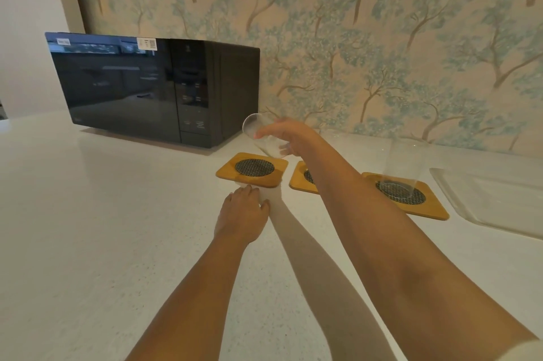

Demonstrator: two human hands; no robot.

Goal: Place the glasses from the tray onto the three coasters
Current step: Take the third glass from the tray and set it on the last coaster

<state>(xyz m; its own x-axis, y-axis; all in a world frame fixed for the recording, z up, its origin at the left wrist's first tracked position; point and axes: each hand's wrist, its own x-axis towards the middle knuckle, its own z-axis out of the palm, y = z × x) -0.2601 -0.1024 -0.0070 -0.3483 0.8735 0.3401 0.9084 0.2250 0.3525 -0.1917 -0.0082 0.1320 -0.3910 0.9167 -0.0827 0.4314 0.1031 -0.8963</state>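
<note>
- A clear glass (264,137) is grasped by the fingers (286,150) of the right hand (289,134); it is tilted steeply, its base turned up and to the left, and is held in the air above the far edge of the left coaster (252,169).
- The left hand (242,213) is laid palm down on the white tabletop (102,213), released and holding nothing, its fingertips just at the near edge of the left coaster.
- The middle coaster (302,178) is largely hidden by the right forearm.
- A second glass (404,168) is seen standing upright on the right coaster (411,199).
- A clear tray (493,202) is set to the right of the coasters.
- A black microwave (152,87) is placed further back on the left, against the tree-patterned wallpaper (382,37).
</note>
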